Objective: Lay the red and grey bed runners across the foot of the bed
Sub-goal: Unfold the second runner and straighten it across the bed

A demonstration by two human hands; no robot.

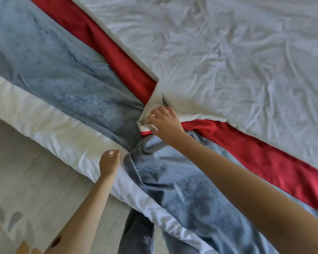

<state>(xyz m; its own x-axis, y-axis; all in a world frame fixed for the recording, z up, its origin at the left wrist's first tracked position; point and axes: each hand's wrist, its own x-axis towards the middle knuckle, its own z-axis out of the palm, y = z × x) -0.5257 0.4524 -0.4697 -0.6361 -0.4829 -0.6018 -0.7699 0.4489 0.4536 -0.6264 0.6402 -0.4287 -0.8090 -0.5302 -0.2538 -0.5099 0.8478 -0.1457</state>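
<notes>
A wrinkled white duvet (228,52) spreads ahead. The red runner (255,158) and grey runner (53,74) lie along 10-to-4 o'clock, bunched mid-length. The right hand (163,123) pinches the red runner's flipped pale lining (149,110) there. The left hand (108,162) curls at the grey edge, grip unclear. Open duvet lies toward 1 o'clock.
</notes>
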